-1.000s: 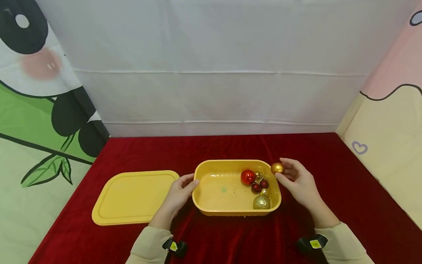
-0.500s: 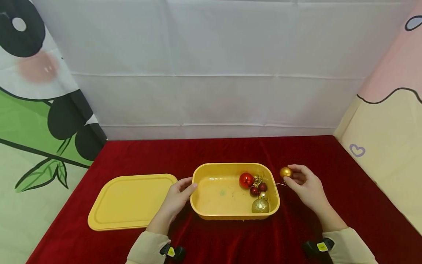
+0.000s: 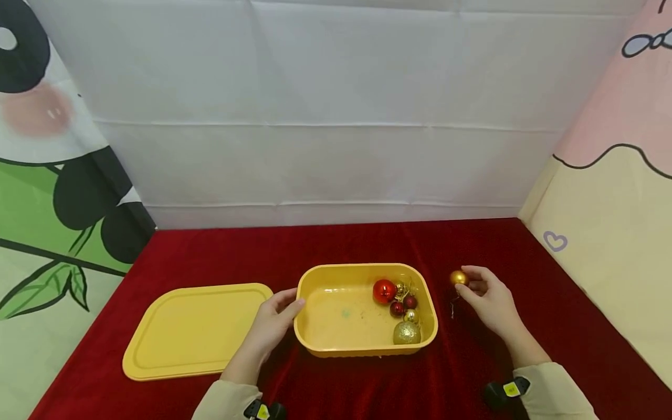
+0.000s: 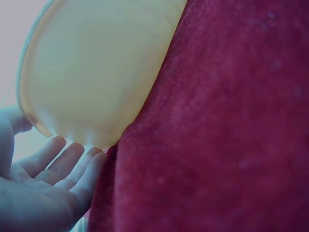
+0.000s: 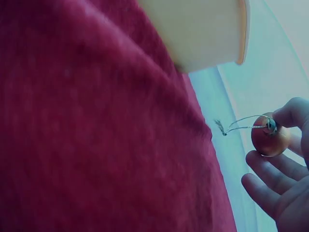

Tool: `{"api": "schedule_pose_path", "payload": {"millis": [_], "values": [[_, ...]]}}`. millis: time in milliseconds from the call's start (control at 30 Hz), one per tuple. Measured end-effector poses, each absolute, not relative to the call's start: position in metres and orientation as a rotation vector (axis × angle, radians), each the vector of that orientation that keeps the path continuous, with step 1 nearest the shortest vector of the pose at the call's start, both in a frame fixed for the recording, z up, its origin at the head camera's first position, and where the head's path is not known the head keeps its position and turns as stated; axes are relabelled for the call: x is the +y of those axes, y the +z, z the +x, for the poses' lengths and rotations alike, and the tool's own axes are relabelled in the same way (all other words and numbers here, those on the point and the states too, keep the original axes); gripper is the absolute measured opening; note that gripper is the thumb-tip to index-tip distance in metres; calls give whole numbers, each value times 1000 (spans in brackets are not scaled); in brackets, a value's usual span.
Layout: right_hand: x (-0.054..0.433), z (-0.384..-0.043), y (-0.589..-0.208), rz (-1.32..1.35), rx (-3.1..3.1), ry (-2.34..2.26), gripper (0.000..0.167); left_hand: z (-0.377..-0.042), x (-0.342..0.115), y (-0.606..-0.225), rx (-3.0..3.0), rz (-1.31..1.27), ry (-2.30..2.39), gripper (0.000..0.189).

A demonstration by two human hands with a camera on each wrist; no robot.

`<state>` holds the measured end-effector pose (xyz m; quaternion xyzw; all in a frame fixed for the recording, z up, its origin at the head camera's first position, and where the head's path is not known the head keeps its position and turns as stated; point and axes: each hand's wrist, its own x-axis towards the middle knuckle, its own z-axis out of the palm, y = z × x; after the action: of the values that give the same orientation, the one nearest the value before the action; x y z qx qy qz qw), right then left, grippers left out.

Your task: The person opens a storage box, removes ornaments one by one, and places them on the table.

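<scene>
A yellow plastic tub (image 3: 341, 326) stands on the red cloth. At its left end my left hand (image 3: 266, 330) grips the rim, the thumb over the edge and the fingertips (image 4: 77, 149) against the outer wall. To the right of the tub, my right hand (image 3: 488, 298) pinches a gold Christmas bauble (image 3: 458, 277) above the cloth, and its thin string loop (image 5: 241, 124) dangles free. Inside the tub, gathered at the right end, lie a shiny red bauble (image 3: 384, 291), a glittery gold bauble (image 3: 406, 333) and several smaller dark red and gold ones.
A flat yellow lid (image 3: 199, 329) lies on the cloth to the left, partly behind the left forearm. Red velvet cloth (image 3: 336, 245) covers the table. A white curtain (image 3: 336, 163) hangs at the back, with printed cartoon panels at both sides.
My right hand has carried the gold bauble away from above the tub's right rim, out to the right, and its string now hangs clear. The left hand keeps its grip on the rim.
</scene>
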<state>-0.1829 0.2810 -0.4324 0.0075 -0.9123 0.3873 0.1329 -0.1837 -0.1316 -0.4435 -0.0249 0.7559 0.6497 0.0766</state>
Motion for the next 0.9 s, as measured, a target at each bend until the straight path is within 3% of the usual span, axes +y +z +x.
{"api": "schedule_pose_path", "payload": {"millis": [900], "values": [[302,-199,-446,68,-2872,872,39,-184,-133,-441,2252,-88,1928,45]]}}
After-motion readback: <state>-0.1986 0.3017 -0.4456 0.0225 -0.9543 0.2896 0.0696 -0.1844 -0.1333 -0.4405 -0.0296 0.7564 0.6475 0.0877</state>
